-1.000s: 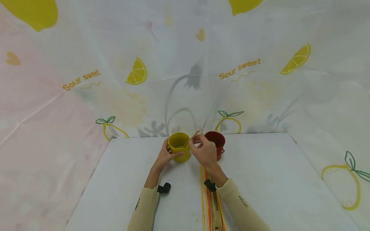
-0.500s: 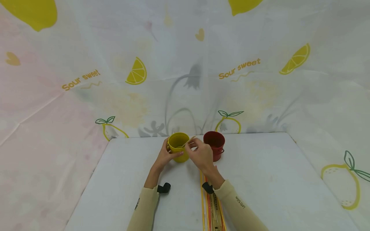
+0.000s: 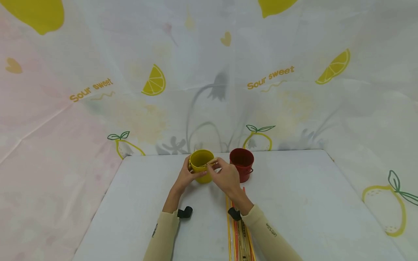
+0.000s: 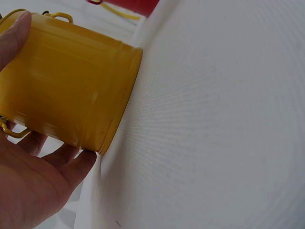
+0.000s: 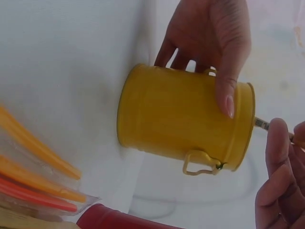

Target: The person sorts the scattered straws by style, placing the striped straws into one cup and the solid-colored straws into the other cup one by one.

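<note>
A small yellow metal bucket [image 3: 205,178] stands upright at the back middle of the table. My left hand [image 3: 186,178] grips its left side, with the thumb [image 4: 14,40] across the front near the rim and the fingers behind. My right hand [image 3: 226,178] is at the bucket's right rim and pinches a thin wooden-coloured stick [image 3: 212,161]. The stick leans over the rim, its lower end inside the bucket. Dark printed marks show on the stick [image 5: 261,123] in the right wrist view. The bucket's bottom is hidden.
A dark red bucket [image 3: 245,173] stands just right of the yellow one. Long yellow, orange and red strips [image 3: 229,232] lie in clear wrapping with printed wooden-coloured ones, partly under my right forearm. A lemon-print cloth [image 3: 209,119] hangs behind the white table [image 3: 310,203].
My right hand has moved left and slightly down toward the yellow bucket. The stick sits lower and flatter at the rim. My left hand and the bucket have stayed in place.
</note>
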